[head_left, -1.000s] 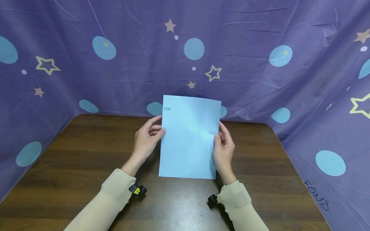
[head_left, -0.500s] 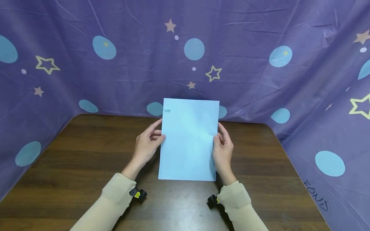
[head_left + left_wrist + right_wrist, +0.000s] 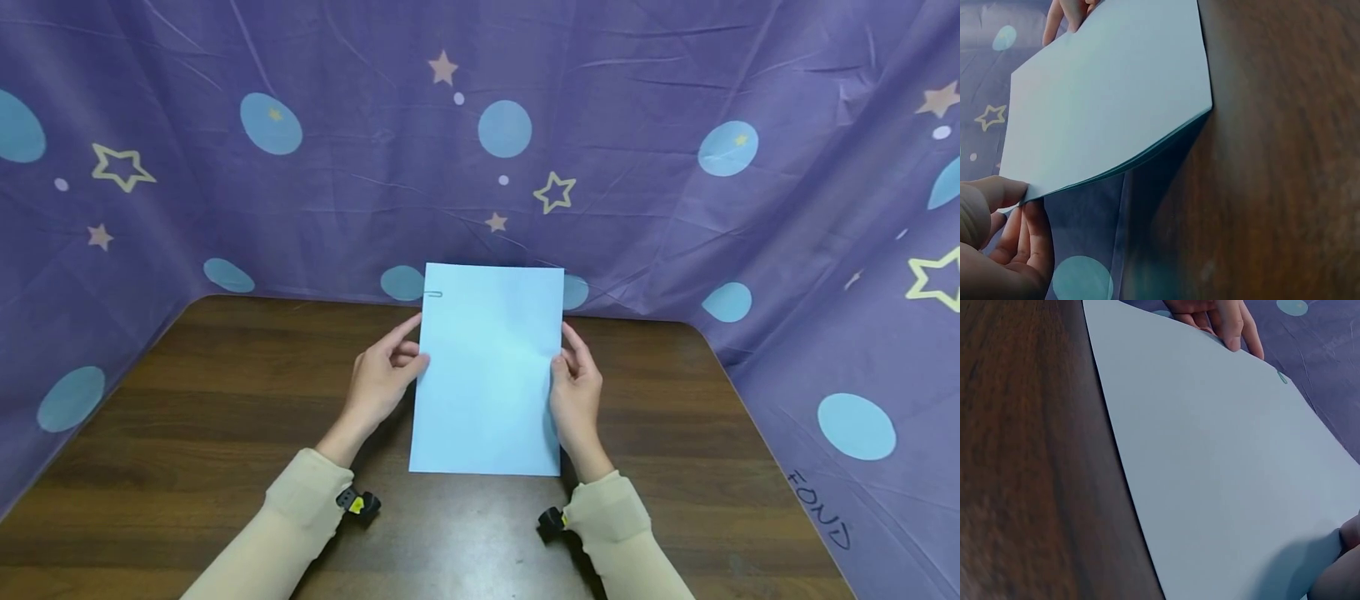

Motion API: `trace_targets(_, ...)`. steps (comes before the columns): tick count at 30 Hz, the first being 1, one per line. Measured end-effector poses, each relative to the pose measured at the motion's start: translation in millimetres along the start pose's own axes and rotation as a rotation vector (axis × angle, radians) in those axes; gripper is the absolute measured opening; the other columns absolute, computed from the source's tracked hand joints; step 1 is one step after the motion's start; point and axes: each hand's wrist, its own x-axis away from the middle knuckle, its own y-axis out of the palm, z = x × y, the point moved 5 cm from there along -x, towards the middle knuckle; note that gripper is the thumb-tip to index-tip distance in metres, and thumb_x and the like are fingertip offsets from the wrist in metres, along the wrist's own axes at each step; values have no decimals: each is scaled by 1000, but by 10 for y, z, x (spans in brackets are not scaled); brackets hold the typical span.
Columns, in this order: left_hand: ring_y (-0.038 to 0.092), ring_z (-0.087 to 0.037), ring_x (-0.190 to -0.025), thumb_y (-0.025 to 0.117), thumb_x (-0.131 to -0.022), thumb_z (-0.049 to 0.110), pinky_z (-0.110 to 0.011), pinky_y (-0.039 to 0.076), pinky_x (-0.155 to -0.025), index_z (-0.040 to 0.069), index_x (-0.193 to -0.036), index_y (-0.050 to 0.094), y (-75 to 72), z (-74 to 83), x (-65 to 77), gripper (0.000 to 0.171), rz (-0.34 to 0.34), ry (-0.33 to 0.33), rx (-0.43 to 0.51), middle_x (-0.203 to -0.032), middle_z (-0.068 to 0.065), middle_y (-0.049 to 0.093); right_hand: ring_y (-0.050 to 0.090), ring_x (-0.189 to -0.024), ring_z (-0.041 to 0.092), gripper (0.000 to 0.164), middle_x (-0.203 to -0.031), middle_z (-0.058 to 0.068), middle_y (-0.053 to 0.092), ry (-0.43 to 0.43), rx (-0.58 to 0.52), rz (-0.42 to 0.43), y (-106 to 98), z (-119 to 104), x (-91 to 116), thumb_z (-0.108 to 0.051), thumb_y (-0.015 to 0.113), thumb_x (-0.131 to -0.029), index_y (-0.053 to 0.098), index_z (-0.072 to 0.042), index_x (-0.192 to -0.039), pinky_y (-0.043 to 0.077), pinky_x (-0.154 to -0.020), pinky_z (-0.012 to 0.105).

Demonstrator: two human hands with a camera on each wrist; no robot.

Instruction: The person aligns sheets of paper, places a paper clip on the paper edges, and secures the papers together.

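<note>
A small stack of pale blue paper (image 3: 491, 375) is held tilted up over the table, its lower edge close to the wood. A green paper clip (image 3: 433, 293) sits on its left edge near the top corner. My left hand (image 3: 381, 375) pinches the left edge, thumb in front and fingers behind. On the opposite edge my right hand (image 3: 577, 387) grips the paper the same way. In the left wrist view the stacked layers show along the curved edge of the paper (image 3: 1110, 106). The right wrist view has the clip (image 3: 1282, 377) close to the left hand's fingers (image 3: 1234, 340).
A brown wooden table (image 3: 255, 400) lies beneath the paper. Purple curtains (image 3: 360, 150) with stars and dots hang behind it and along both sides. Black wrist cameras (image 3: 363, 506) are strapped at both cuffs.
The paper has come down and slightly toward me, its top edge now lower and straighter. Both hands have moved down a little with it, keeping their hold.
</note>
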Motion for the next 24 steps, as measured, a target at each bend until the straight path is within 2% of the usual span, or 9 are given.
trace_targets(4,74,-16,-96,76,-97,19,-35,59,-85,37,-154,57,17,-34,-5,63,-11,-16,-7,-108,-3,75,42,-68,10,53,-86,7,52,12,27,-14,2,35,-8,1,54,-108,61,-29,-151,37,-59,19)
trace_targets(10,72,-18,-96,75,-98,16,-34,57,-85,30,-155,58,40,-92,-20,61,-31,-23,-32,-108,-5,75,44,-69,11,52,-87,5,58,75,66,-50,22,84,-13,-1,53,-108,59,-26,-153,37,-61,21)
trace_targets(24,70,-19,-96,74,-99,16,-36,56,-85,29,-155,57,57,-143,-24,61,-50,-29,-58,-108,-6,74,51,-81,17,53,-97,11,65,104,117,-87,10,93,-9,-1,53,-107,58,-26,-154,43,-69,23)
